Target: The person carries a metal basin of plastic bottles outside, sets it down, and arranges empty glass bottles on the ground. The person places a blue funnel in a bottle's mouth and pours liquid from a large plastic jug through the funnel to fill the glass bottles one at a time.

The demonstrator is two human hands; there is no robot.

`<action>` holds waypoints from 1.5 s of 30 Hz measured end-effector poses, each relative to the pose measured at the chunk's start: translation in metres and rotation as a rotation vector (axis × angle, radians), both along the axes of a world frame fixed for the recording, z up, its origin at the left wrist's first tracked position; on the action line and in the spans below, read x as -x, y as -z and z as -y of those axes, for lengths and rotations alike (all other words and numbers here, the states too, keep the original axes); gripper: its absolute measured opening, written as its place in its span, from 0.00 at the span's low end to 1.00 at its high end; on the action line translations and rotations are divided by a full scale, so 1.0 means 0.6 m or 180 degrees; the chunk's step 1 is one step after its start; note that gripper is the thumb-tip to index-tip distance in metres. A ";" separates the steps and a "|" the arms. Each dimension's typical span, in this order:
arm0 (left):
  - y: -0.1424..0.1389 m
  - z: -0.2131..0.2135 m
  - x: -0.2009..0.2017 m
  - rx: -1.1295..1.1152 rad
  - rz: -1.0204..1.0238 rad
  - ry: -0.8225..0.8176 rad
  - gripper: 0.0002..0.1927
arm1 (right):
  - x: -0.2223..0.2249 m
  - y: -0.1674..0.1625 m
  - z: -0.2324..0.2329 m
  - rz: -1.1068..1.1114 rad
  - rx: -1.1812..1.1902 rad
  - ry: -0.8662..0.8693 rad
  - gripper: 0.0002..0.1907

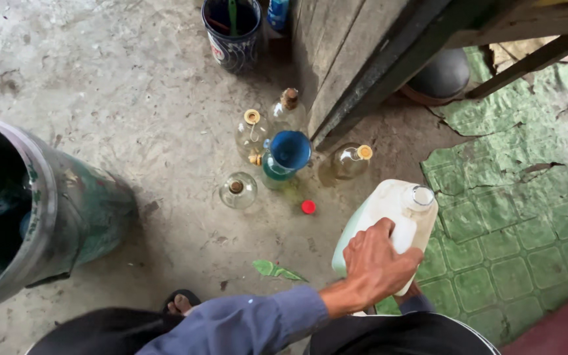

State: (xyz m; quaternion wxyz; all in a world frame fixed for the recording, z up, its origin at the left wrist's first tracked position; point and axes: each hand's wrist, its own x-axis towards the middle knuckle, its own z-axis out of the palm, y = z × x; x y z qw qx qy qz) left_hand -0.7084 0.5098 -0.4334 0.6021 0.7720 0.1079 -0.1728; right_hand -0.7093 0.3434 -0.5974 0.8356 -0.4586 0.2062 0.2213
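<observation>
I see my left hand [376, 266] with its fingers wrapped tight on the handle of a white plastic jerrycan [389, 220], which stands uncapped, its round mouth open at the top, on the edge where bare concrete floor [133, 79] meets cracked green patterned floor covering [514, 217]. The jerrycan is translucent, boxy with rounded corners, and faintly green low down. My right hand is tucked behind the can near its base; only a bit of wrist and blue sleeve shows, so I cannot tell how its fingers sit. A small red cap [308, 207] lies on the concrete just left of the can. Beyond it is a cluster of clear glass bottles: one carries a blue funnel [290, 150] in its neck, two are corked [288, 108], one lies near the wooden post with a yellow stopper [352, 160], one stands nearest me [238, 189]. A big dented metal drum [41, 210] fills the left side, a dark bucket [233, 29] stands at the top, and a green leaf [274, 269] lies by my sleeve
</observation>
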 end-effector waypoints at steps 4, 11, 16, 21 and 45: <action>0.036 0.055 -0.020 -0.0202 0.0063 0.0018 0.30 | -0.026 0.005 0.010 0.0243 -0.0353 -0.0229 0.27; 0.096 0.180 -0.062 -0.0217 0.0132 0.0127 0.32 | -0.062 0.047 0.113 0.1075 -0.1104 -0.0875 0.20; 0.122 0.218 -0.093 -0.0064 0.0101 0.0197 0.35 | 0.028 0.099 0.216 0.0198 0.1437 0.0733 0.15; 0.119 0.216 -0.106 -0.0088 0.0176 0.0370 0.35 | 0.084 0.132 0.153 -0.0791 0.2110 -0.0946 0.14; 0.007 -0.324 -0.197 -0.2264 0.1829 0.1522 0.49 | -0.147 0.002 -0.170 0.3172 0.3558 -0.1669 0.19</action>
